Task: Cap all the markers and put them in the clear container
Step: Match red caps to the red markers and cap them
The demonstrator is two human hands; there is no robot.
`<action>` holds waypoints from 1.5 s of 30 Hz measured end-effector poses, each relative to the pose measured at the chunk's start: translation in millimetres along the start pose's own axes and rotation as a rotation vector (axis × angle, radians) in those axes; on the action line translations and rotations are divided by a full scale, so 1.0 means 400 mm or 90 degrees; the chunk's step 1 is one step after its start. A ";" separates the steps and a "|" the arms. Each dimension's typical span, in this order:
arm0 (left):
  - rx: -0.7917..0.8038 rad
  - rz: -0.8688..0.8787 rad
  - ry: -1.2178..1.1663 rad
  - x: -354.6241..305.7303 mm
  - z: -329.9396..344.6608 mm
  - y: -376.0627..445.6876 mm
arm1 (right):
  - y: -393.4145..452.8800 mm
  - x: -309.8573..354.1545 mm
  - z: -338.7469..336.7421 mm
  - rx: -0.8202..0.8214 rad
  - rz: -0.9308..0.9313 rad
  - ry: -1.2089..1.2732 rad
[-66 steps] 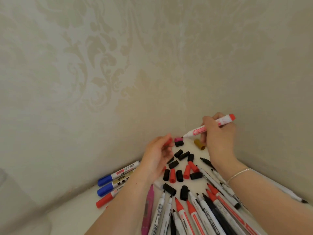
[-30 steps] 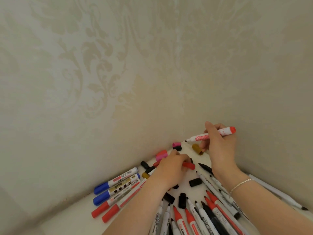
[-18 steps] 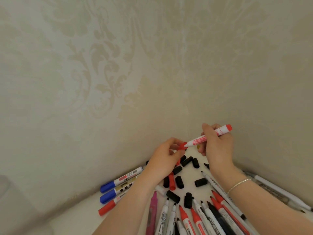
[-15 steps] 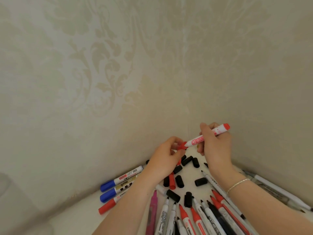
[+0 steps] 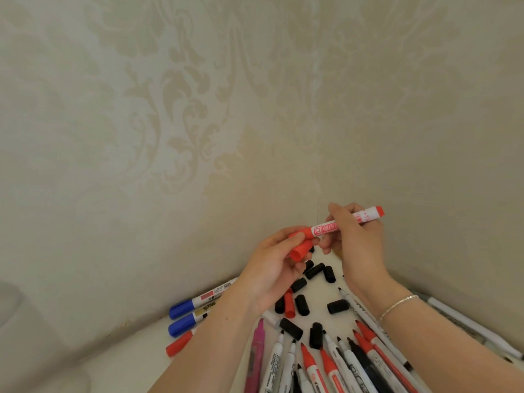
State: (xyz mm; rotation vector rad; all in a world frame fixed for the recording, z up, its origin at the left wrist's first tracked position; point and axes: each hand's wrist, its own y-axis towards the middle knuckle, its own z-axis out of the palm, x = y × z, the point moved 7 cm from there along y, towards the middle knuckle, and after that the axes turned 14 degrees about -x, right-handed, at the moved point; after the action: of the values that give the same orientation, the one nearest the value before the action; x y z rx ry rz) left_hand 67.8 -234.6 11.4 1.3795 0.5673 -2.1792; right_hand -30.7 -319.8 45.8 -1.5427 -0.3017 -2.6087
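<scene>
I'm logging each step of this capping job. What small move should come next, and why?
Probably set the second red cap back down. The red marker in the right hand already looks capped, so the left hand holds a spare, and no clear container is plainly visible for the marker yet.

Cream damask wallpaper (image 5: 175, 114) on both walls, meeting in a corner seam (image 5: 315, 177) above a white counter (image 5: 119, 361); soft, even light.
</scene>
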 end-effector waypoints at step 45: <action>-0.369 -0.101 -0.174 0.060 -0.081 0.041 | -0.071 0.005 0.023 0.052 -0.147 -0.061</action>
State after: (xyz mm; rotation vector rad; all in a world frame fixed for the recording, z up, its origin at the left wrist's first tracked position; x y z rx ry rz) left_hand 91.6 -233.1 -24.8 0.7402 1.1182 -2.0379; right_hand -29.0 -289.9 48.4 -1.7012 -0.6227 -2.6523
